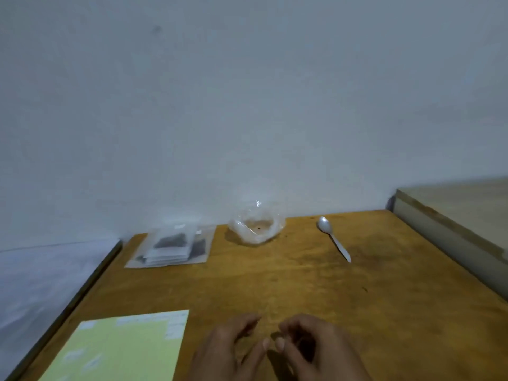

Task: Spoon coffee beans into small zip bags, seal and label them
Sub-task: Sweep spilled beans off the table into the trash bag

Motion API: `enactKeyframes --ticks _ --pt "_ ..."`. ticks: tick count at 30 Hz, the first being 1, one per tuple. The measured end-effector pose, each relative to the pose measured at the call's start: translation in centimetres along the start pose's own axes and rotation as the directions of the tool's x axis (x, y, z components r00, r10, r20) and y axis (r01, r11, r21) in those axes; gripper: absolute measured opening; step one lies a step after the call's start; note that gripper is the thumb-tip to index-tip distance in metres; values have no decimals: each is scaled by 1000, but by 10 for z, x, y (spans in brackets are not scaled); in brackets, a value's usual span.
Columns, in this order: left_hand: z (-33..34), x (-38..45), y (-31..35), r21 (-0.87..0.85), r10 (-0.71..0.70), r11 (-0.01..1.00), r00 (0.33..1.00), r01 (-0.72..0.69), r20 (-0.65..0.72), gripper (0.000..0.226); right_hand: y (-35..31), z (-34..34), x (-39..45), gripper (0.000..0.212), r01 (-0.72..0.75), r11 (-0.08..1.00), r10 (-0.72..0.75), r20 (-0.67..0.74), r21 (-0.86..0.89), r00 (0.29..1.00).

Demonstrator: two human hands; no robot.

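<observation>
A stack of small zip bags (171,247) lies at the far left of the wooden table (302,284), dark coffee beans showing through the plastic. They are filled and look labelled, and seem to be set there out of the working area. To their right, near the wall, a crumpled clear plastic bag (257,225) sits open and almost empty, only a speck or two left inside; it was likely the bean supply. Well apart to the right lies a white plastic spoon (334,237), bowl toward the wall and handle toward the person, laid down within easy reach of the right hand. At the near left a pale yellow label sheet (121,350) lies flat, most of its stickers apparently gone.

Both hands hover low over the near edge of the table, close together. The left hand (228,345) has its fingers loosely curved, thumb stretched toward the other hand. The right hand (313,345) is curled more, fingertips nearly meeting the left thumb. The frame is blurred here, so I cannot tell whether anything tiny is pinched between them.
</observation>
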State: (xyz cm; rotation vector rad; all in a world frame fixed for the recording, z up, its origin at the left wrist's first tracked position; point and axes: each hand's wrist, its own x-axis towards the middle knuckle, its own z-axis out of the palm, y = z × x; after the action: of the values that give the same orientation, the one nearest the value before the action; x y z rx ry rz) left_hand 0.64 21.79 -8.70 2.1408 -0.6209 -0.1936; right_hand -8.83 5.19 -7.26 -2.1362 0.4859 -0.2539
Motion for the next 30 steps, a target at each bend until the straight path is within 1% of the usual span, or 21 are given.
enactKeyframes --ticks 2,4,7,11,13,16,19,21,24,27,28,30 --pt "-5 20 3 9 8 1000 1000 -8 -28 41 -8 0 27 8 12 999 -13 -23 -41 1000" --pt "-9 48 10 38 53 998 994 -49 -92 41 -16 1 60 11 29 998 -32 -49 -60 998" --pt "-10 96 20 89 76 994 984 -62 -162 42 -17 1 114 23 49 998 -53 -87 -38 995" --pt "0 152 14 48 68 997 972 -58 -226 43 -14 4 177 28 49 994 -69 -222 -97 973" --pt "4 174 10 48 54 998 969 -44 -240 46 -12 4 203 32 24 994 -50 -246 -107 968" --pt "7 201 6 38 37 999 973 -29 -227 51 -9 3 227 38 18 999 -28 -231 -45 973" --pt "7 214 7 -17 -4 1000 967 0 -255 50 -6 4 236 42 4 999 5 -253 37 967" --pt "6 216 9 -10 -17 1000 960 14 -278 45 -4 5 234 40 -10 997 33 -285 79 958" --pt "4 204 17 6 -5 1000 945 8 -326 32 -3 -1 216 30 -12 989 67 -371 149 926" --pt "3 180 34 17 16 1000 925 -11 -379 9 -4 -14 184 13 26 979 74 -470 202 880" --pt "3 170 41 21 30 999 924 -24 -380 8 -3 -21 169 13 37 978 74 -504 207 861" --pt "5 150 59 20 46 999 926 -41 -376 5 -1 -37 140 21 55 970 85 -547 235 833"
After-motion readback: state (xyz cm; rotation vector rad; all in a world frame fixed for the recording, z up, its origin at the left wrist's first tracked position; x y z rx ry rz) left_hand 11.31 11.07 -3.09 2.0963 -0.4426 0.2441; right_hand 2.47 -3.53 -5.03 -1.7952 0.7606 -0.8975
